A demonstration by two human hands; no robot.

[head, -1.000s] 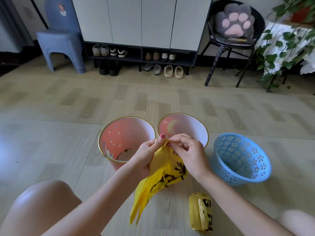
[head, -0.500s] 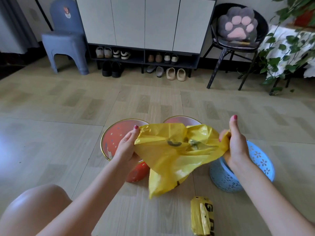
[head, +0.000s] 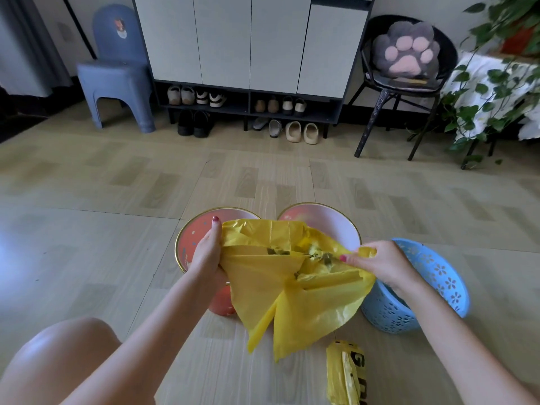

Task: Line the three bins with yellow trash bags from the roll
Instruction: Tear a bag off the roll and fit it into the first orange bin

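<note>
While you crouch over the floor, three bins stand ahead: two pink bins (head: 204, 229) (head: 336, 223) touching, one blue basket (head: 438, 276) beside them. One yellow trash bag (head: 292, 287) stretches between your hands, left hand (head: 207, 252) and right hand (head: 380, 261) each gripping an edge. One roll (head: 344, 375) lies nearer you.

A pale wood-pattern floor (head: 117, 200) runs back to a white-doored cabinet (head: 251, 39) with shoes (head: 233, 112) on its open shelf and beneath it. A blue plastic stool (head: 117, 80) stands at its left; at its right, a black chair (head: 406, 83) holds a paw-shaped cushion (head: 406, 51). A leafy plant (head: 491, 92) trails at the far right.
</note>
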